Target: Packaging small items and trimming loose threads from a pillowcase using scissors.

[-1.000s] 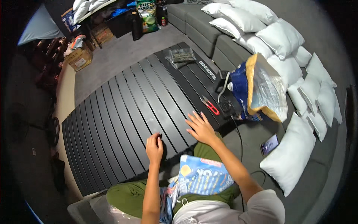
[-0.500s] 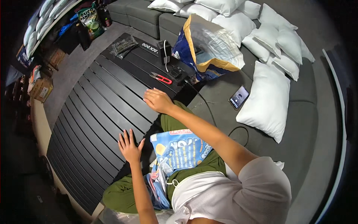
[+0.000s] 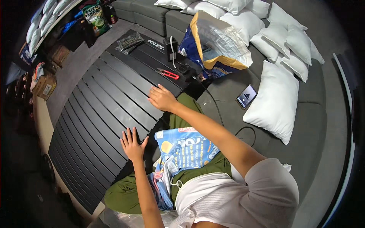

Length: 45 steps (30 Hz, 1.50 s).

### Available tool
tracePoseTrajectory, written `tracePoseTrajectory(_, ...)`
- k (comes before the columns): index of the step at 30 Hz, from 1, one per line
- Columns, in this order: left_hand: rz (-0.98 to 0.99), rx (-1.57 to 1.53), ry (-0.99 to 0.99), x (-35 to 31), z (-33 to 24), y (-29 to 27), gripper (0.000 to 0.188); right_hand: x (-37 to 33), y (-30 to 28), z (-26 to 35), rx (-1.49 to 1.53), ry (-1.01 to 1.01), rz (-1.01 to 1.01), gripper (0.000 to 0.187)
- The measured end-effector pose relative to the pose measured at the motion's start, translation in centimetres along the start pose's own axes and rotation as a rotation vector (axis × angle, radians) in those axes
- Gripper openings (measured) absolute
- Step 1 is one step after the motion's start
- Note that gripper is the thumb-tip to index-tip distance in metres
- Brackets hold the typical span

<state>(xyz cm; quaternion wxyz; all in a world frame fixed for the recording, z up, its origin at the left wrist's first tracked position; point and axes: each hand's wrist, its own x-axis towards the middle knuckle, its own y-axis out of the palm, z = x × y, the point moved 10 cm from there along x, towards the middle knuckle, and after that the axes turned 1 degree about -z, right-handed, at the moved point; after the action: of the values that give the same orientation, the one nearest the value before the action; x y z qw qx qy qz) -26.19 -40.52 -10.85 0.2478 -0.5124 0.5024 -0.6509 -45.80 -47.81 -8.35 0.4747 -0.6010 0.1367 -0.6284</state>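
My left hand [image 3: 133,145] lies flat near the edge of the black slatted table [image 3: 95,114], its fingers spread. Further along the same edge, my right hand [image 3: 162,98] rests on the slats, fingers stretched out and holding nothing. Beyond the right hand lies a pair of red-handled thread snips [image 3: 168,73]. Across my lap is a blue printed cloth [image 3: 186,148], with a bunched, multicoloured part hanging between my legs.
A large blue and yellow sack [image 3: 213,45] stands open beside the table, near a black box with a white cable [image 3: 170,49]. A clear packet [image 3: 129,41] lies at the far end. On the grey sofa are a phone [image 3: 246,96], a white pillow [image 3: 274,100] and several more pillows.
The whole view has shifted slightly. Both hands stay flat on the table, with little movement, and the phone screen shows a different picture.
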Motion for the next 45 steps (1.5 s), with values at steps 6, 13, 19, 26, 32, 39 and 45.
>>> tracePoseTrajectory(6, -0.053, -0.037, 0.003, -0.1, 0.5, -0.2, 0.067, -0.7, 2.5, -0.2, -0.071, -0.052, 0.124, 0.031)
tracePoseTrajectory(13, -0.056, -0.067, -0.036, -0.3, 0.8, -0.4, 0.068, -0.9, 2.7, 0.2, -0.086, -0.093, 0.135, 0.033)
tracePoseTrajectory(19, -0.094, -0.136, -0.073, -0.7, 1.6, -0.5, 0.067, -0.4, 3.2, -0.1, -0.064, 0.0, 0.179, 0.034)
tracePoseTrajectory(26, -0.133, -0.148, -0.098, -1.3, 2.5, -0.4, 0.069, -0.6, 3.8, 0.5, -0.037, -0.022, 0.254, 0.038)
tracePoseTrajectory(32, -0.172, -0.189, -0.083, -2.0, 2.9, -0.9, 0.07, -0.5, 4.1, 0.9, -0.1, -0.026, 0.272, 0.041)
tracePoseTrajectory(39, -0.137, -0.183, -0.094, -2.0, 2.5, -0.4, 0.07, -0.9, 4.4, 0.6, -0.099, -0.012, 0.31, 0.048)
tracePoseTrajectory(45, -0.153, -0.195, -0.081, -1.6, 2.5, -0.5, 0.07, -0.7, 4.6, -0.3, -0.073, 0.039, 0.314, 0.05)
